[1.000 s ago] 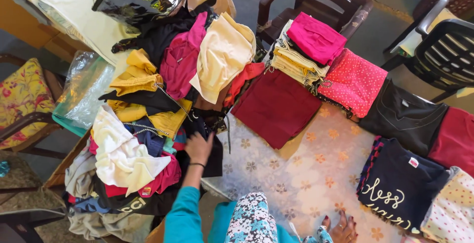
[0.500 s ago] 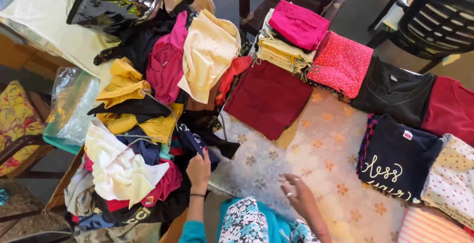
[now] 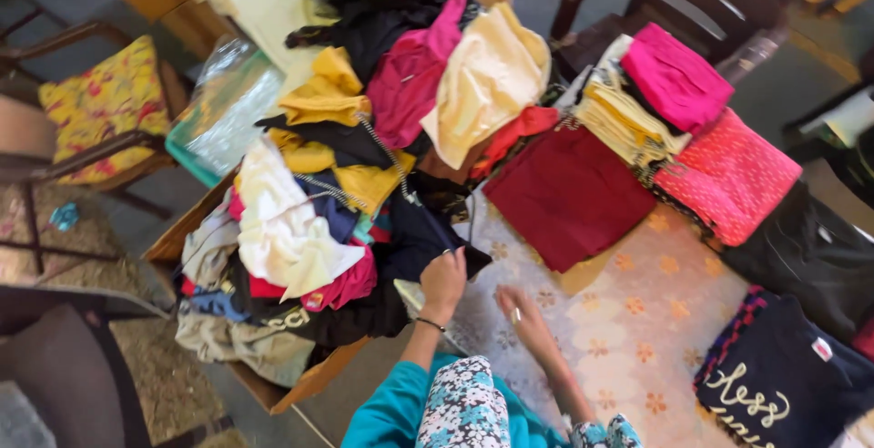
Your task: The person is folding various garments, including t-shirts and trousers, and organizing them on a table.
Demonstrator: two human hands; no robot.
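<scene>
Two hands work at the near edge of the table. The left hand is closed on the hem of a dark navy garment that lies at the foot of the loose heap; the right hand rests with fingers spread, holding nothing, flat on the floral tablecloth just beside it.

The unsorted pile fills the left half of the table and spills over its left edge: among it show two yellow pieces, one white, one cream, one magenta and several dark ones, too tangled to count fully. To the right lie folded pieces, each apart or overlapping: one maroon garment, one striped yellow stack with one bright pink fold on top, one red dotted piece, one black fold, and one navy shirt with cursive lettering at the right corner.

Open cloth remains only in the strip between the maroon garment, the navy shirt and the hands. One dark chair stands beyond the far edge, one cushioned chair to the left
</scene>
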